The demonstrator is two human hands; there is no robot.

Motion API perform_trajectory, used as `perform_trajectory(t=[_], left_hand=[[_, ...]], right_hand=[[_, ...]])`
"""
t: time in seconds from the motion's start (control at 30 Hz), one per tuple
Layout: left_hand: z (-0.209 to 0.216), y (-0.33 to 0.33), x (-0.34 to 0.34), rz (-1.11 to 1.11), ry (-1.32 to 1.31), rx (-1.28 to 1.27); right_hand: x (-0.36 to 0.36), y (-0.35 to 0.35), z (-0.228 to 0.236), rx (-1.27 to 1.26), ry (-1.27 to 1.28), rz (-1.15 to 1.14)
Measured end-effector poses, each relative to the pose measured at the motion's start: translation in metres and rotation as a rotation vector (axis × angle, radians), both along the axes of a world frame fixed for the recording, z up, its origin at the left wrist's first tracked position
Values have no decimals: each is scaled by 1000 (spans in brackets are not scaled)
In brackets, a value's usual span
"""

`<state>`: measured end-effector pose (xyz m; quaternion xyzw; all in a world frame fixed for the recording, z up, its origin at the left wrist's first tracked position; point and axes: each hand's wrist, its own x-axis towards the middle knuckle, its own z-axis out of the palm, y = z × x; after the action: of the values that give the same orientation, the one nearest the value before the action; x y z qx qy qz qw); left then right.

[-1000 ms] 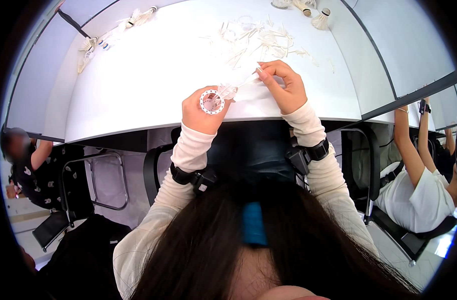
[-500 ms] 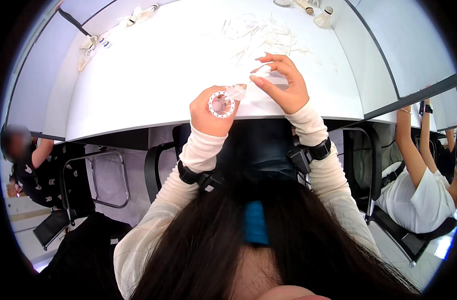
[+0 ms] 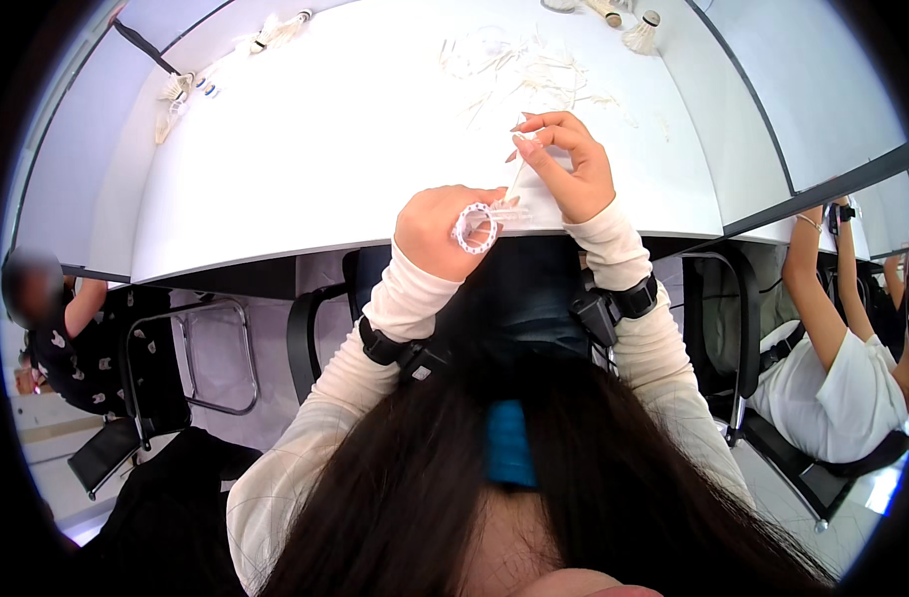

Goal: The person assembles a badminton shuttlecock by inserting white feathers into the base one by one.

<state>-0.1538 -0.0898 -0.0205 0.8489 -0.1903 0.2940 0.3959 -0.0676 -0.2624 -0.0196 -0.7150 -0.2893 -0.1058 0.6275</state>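
White plastic ring [image 3: 474,227], small and studded, sits clamped in the closed left hand [image 3: 443,231] at the near edge of the white table [image 3: 305,149]. Right hand [image 3: 566,164] pinches a thin white feather [image 3: 527,179], fingers narrow, its lower end at the ring. Risk: the feather could bend or miss its hole if the ring tilts in the grip. Loose feathers [image 3: 534,75] lie further back. Against the earlier frame, the right hand has lifted slightly; the ring has barely shifted.
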Motion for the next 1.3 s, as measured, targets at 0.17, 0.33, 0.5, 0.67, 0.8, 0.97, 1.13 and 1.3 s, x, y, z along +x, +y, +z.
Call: perform_trajectory(t=[0.17, 0.33, 0.5, 0.67, 0.8, 0.97, 1.13, 1.3], left_hand=[[2, -1, -5, -15, 3, 43], [8, -5, -4, 33, 156, -97], [-9, 3, 2, 14, 119, -146], [-14, 4, 5, -25, 180, -271], [-6, 1, 2, -50, 206, -221], [1, 4, -2, -60, 287, -85], [4, 6, -2, -105, 379, -44], [7, 8, -3, -131, 334, -12]], right_hand=[[3, 1, -7, 120, 73, -30], [0, -2, -1, 81, 156, -64], [-3, -1, 3, 62, 137, -18], [-10, 2, 9, 108, 219, 50], [-16, 1, 12, 22, -38, -84], [-23, 2, 6, -31, -267, -175], [-25, -1, 1, 0, -250, -193], [-23, 2, 2, -18, -319, -198]])
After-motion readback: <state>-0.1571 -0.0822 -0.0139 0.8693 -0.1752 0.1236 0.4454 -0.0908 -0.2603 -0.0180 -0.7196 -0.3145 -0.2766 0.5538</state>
